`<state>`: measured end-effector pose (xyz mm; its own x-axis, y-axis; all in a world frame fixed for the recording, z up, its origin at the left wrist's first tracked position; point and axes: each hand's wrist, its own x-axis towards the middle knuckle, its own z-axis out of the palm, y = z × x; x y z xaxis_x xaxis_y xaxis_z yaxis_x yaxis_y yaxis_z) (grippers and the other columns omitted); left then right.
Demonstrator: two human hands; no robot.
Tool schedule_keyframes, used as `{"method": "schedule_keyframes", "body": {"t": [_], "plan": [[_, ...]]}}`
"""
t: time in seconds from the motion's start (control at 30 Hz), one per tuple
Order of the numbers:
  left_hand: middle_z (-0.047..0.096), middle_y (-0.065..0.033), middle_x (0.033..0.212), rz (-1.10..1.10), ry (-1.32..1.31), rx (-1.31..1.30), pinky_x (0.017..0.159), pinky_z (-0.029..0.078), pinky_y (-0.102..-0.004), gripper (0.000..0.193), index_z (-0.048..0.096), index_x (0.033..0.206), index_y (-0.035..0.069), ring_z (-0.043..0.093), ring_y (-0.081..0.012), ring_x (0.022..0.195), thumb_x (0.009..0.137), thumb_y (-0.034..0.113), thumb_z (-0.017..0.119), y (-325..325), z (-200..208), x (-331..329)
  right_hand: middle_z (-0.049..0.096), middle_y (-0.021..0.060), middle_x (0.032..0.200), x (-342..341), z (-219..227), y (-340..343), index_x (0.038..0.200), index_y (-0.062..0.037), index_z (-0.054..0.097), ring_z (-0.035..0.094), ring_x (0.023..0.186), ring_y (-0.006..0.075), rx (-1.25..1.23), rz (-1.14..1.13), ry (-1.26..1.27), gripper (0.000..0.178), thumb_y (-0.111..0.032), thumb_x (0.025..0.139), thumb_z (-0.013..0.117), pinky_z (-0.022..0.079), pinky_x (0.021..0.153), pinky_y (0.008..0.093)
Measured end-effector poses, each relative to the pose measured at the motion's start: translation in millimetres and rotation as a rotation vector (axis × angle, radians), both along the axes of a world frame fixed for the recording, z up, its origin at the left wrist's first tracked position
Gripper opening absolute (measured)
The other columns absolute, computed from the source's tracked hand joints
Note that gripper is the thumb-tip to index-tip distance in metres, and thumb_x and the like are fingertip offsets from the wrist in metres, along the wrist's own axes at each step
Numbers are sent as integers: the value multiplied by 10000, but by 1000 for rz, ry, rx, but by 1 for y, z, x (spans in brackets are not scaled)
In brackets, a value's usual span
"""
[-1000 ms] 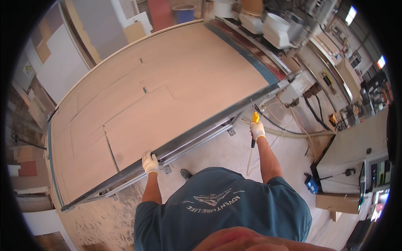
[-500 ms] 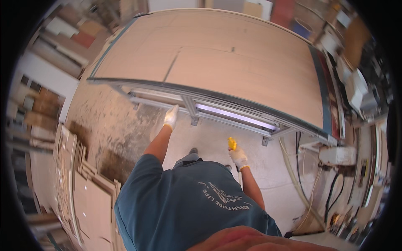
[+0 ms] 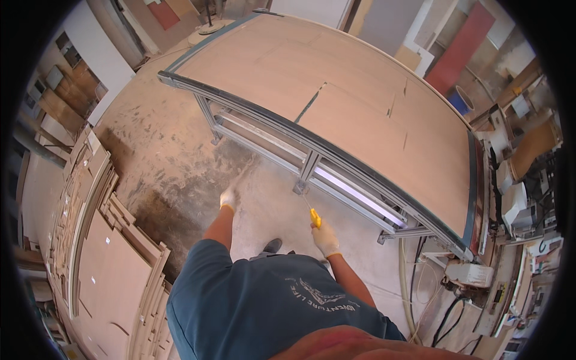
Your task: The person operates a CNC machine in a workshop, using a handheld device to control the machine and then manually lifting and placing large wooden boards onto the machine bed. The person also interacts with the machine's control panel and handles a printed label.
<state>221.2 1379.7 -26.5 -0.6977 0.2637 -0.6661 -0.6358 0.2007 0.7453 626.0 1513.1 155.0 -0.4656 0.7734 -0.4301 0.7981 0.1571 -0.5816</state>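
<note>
My right hand [image 3: 326, 239], in a white work glove with a yellow cuff, is closed round a yellow-handled tool [image 3: 315, 218]. A thin shaft or blade sticks out of the tool toward the table leg; its kind is too small to tell. My left hand [image 3: 227, 198], gloved the same way, hangs over the dusty floor at my left, apart from the table. Its fingers are blurred. In front of me stands a large metal-framed table [image 3: 258, 101] with a brown board [image 3: 372, 114] on top. A dark slot and some short marks show in the board's surface.
Stacked board offcuts [image 3: 114, 276] lean at my left. Under the table edge runs a bright light strip [image 3: 360, 195]. Hoses and cables [image 3: 405, 282] trail over the floor at right, by a white machine part [image 3: 469, 274]. A blue bucket [image 3: 460, 101] and a red panel [image 3: 459, 51] stand behind.
My view has turned, so the table now slants down to the right. My left hand has drawn back from the table's lower frame. My right hand still grips the yellow-handled tool, now pointing toward the table leg.
</note>
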Motion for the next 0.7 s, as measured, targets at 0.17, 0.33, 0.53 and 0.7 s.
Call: {"method": "schedule_keyframes", "body": {"t": [0.17,0.33,0.53,0.7], "plan": [[509,-1,632,-325,-266,-96,429,353,-373,251,535,774,187,485,-189,496,979,329,561,-77,-45,34,710,284,1089,23,-5,15,1178,-90,601,672,1040,489,144,-211,-13,313,-323,971,626,526,882,577],[421,24,565,-944,-406,-567,393,307,-357,290,480,684,216,404,-162,434,972,247,499,-57,-58,92,715,287,1075,175,-12,43,1177,-68,598,674,1037,489,292,-734,-75,317,-315,980,602,532,867,582],[566,-11,593,-1506,244,-554,456,415,-353,214,691,813,168,544,-185,490,949,257,552,72,-68,229,725,267,1010,457,6,-40,1136,-88,585,684,993,483,422,-1189,-248,242,-268,974,587,531,846,581],[734,-78,829,-1931,814,-491,551,513,-368,264,746,971,49,654,-200,610,924,296,663,180,-56,421,732,258,1002,618,12,-182,1128,-76,587,695,977,475,344,-1412,-421,230,-259,988,576,539,830,574]]}}
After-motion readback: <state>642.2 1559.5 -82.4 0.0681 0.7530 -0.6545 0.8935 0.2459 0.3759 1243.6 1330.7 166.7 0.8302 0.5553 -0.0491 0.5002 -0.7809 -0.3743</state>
